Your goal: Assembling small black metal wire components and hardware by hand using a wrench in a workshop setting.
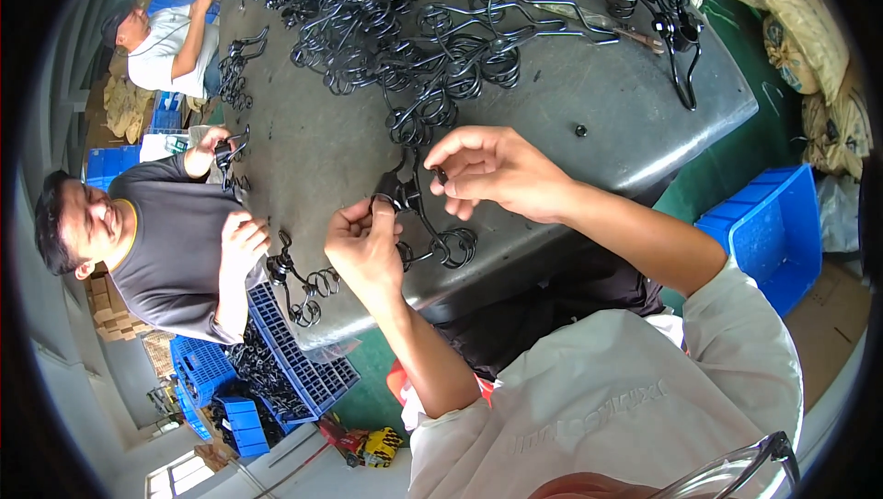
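Observation:
My left hand is closed on a black coiled-wire part, holding it at the dark block in its middle. Bent wire sticks out beyond the fingers and loops hang toward the table's near edge. Just to the right, my right hand pinches a small black piece between thumb and fingertips, apart from the block. Its exact kind is too small to make out. A small black ring-shaped piece lies alone on the grey table beyond my right wrist.
A heap of black coiled-wire parts covers the far table, with more at the far right. At the left, a co-worker in a dark shirt handles similar parts; another person sits farther off. Blue crates stand around.

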`<state>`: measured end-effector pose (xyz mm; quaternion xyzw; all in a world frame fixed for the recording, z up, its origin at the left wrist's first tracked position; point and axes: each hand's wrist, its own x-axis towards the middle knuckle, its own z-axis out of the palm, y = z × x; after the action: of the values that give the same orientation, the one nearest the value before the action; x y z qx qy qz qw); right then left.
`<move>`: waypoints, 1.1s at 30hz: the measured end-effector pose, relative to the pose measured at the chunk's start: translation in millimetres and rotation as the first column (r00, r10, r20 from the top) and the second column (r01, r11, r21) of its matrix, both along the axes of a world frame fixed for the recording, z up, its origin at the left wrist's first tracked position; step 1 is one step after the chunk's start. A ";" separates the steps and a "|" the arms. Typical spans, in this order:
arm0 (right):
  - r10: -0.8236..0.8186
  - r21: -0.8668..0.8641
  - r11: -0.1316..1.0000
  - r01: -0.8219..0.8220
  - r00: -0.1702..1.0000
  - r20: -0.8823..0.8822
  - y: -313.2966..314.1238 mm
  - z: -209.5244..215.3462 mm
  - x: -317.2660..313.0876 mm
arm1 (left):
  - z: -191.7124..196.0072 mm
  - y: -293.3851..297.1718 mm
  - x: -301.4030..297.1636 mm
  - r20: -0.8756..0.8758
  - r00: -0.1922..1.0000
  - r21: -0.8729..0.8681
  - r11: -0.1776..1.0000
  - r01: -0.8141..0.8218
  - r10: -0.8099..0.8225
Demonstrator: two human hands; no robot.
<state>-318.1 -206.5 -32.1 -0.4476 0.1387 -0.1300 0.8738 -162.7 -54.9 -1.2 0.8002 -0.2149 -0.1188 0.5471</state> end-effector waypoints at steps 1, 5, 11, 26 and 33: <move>-0.039 0.010 0.999 0.038 0.997 0.069 1.4 -6.8 4.6 | 1.4 -1.1 -1.5 0.020 1.000 0.033 0.999 0.009 -0.009; -0.131 0.044 0.991 0.126 0.979 0.154 7.3 -7.4 15.1 | 2.0 0.1 -1.6 0.038 0.999 0.041 0.999 0.010 -0.012; -0.311 -0.237 0.913 0.331 0.943 0.118 22.8 -5.3 17.2 | 3.3 0.8 -1.3 0.039 0.999 0.045 0.999 0.016 -0.018; -0.332 -0.678 0.566 0.469 0.883 0.333 25.2 -11.0 26.5 | 0.9 -0.4 -2.4 0.039 0.999 0.042 0.999 0.001 -0.002; -0.319 -0.691 0.580 0.431 0.901 0.294 27.5 -11.5 26.3 | 0.3 -0.1 -2.9 0.056 0.998 0.033 0.999 -0.002 0.000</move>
<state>-291.8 -179.0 -43.6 -0.7134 0.1045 -0.3874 0.5745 -165.6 -55.0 -0.9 0.8122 -0.2276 -0.0996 0.5278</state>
